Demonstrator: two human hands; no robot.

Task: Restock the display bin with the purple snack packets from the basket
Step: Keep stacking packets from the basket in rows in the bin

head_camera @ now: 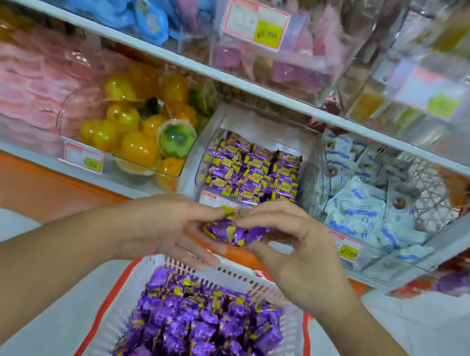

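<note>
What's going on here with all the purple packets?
A person is restocking a shop shelf. Both hands, the left hand and the right hand, hold a small bunch of purple snack packets between the white basket, still full of them, and the clear display bin, already partly filled. The bunch has not gone into the bin yet.

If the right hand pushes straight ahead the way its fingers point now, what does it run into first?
The right hand points up-left, toward the left hand, and both pinch the same purple packets. Going straight on, it would likely meet the left hand's fingers first. The display bin lies further ahead; depth is unclear.
</note>
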